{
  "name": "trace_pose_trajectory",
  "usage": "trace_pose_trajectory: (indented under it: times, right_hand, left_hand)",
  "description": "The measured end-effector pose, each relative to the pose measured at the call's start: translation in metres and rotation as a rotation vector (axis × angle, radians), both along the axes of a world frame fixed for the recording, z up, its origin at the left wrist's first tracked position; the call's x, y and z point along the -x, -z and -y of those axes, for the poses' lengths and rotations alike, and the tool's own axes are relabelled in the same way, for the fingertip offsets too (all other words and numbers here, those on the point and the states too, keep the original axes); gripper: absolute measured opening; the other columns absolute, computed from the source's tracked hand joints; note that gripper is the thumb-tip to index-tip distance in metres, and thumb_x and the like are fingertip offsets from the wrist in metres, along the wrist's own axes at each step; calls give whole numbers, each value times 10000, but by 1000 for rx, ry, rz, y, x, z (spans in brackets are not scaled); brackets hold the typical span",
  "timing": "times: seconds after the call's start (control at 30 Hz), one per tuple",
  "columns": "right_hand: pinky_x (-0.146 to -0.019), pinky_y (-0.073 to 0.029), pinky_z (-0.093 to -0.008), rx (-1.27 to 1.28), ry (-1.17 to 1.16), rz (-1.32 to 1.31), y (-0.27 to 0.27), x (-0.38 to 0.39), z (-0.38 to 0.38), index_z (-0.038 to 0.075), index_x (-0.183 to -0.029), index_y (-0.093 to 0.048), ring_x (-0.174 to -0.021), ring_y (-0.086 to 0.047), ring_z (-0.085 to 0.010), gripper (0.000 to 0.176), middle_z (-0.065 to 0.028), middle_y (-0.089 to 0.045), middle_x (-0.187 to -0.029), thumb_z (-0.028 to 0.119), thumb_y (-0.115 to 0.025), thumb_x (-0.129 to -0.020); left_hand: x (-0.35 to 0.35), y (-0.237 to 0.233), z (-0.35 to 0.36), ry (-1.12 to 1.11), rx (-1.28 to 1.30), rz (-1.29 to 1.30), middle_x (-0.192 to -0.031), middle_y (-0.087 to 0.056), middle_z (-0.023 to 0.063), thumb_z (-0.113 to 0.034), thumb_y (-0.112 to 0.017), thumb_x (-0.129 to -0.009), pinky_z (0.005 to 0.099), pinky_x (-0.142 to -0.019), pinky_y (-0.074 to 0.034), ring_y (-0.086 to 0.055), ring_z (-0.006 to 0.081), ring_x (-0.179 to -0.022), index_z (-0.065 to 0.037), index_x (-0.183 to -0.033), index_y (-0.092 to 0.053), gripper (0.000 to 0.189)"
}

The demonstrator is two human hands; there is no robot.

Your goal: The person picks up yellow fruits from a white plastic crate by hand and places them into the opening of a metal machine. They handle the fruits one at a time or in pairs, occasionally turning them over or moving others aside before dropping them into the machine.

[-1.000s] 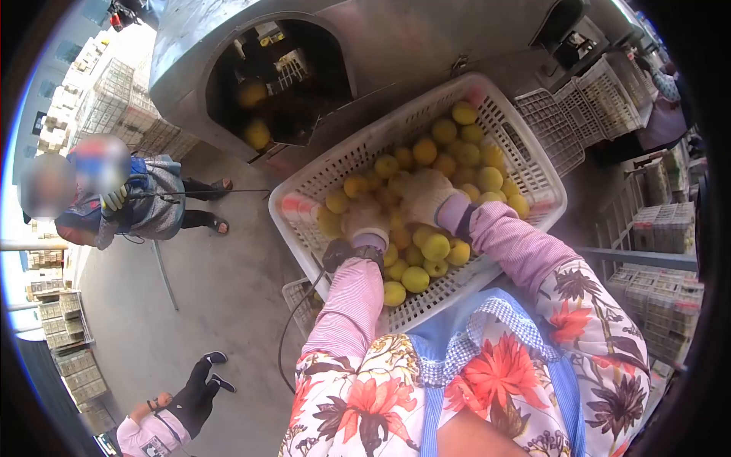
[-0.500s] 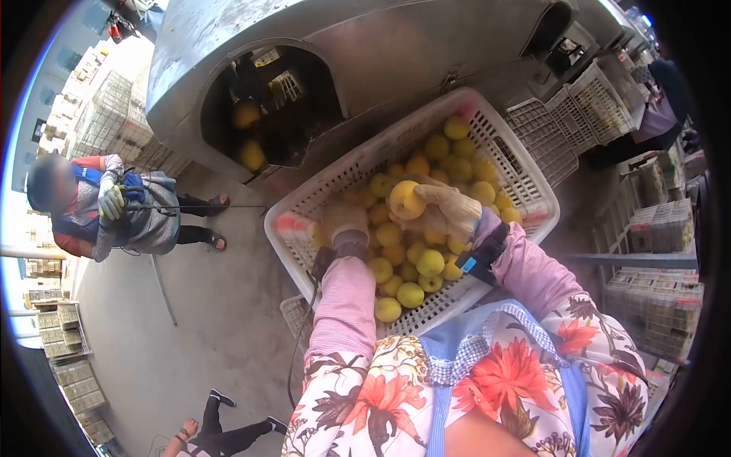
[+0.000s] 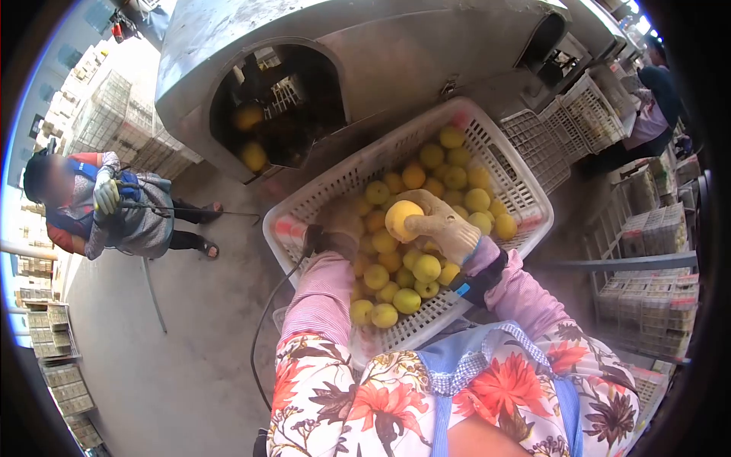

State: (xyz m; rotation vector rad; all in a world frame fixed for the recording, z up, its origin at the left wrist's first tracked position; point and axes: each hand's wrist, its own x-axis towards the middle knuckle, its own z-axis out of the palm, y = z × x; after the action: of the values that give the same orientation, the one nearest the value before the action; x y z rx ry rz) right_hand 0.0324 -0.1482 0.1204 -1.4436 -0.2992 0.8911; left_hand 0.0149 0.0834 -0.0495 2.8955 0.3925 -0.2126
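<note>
A white plastic crate holds many round yellow and greenish fruits. My right hand, in a pale work glove, is closed around one round yellow fruit and holds it above the pile. At the crate's left side my left hand, gloved too, reaches down against the fruits. It looks dim and blurred, and its fingers cannot be made out. A dark cord runs down from near my left wrist.
Behind the crate stands a metal machine with a dark opening containing some fruits. Wire crates stand to the right. A person in gloves stands at left, another person at far right. Stacked crates line the right side.
My right hand still holds a yellow fruit, now turned more toward me. My left hand stays at the crate's left side. The person at the lower left has left the view.
</note>
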Motion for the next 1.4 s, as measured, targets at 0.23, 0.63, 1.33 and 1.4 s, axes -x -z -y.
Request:
trace_pose_trajectory:
  times: [0.23, 0.63, 1.33, 1.4]
  right_hand:
    - [-803, -566, -342, -521, 231, -401, -20, 20, -3, 19, -1331, -506, -1018, -656, -270, 516, -128, -631, -1128, 253, -704, -916]
    - [-724, -575, -307, -619, 260, -486, -15, -5, -36, 31, -1288, -539, -948, -676, -297, 422, -191, -649, -1108, 300, -645, -981]
    - [-930, -509, -461, 639, 182, 1276, -46, -81, -268, 43, -1423, -403, -1074, -657, -373, 748, -201, -649, -1199, 462, -694, -877]
    - [-952, -504, -450, 543, 80, 1121, -82, -78, -256, 23, -1410, -424, -1102, -643, -393, 743, -222, -646, -1215, 487, -678, -888]
  left_hand:
    - [8, 3, 10, -42, -17, 636, -1097, -714, 140, -172, -555, -922, 491, -858, -551, -686, 336, -1046, -170, -1143, -704, 266]
    - [47, -93, 34, -402, 362, 76, -1182, -684, 168, -195, -657, -899, 400, -928, -531, -647, 301, -1146, -88, -1281, -615, 399]
    - [186, -180, 3, -483, 2293, 634, -1194, -622, 143, -470, -589, -991, 431, -860, -601, -666, 275, -1041, -53, -1391, -459, 592]
    - [185, -178, 1, -505, 2339, 609, -1196, -627, 154, -493, -571, -994, 445, -856, -604, -669, 284, -1048, -42, -1395, -455, 615]
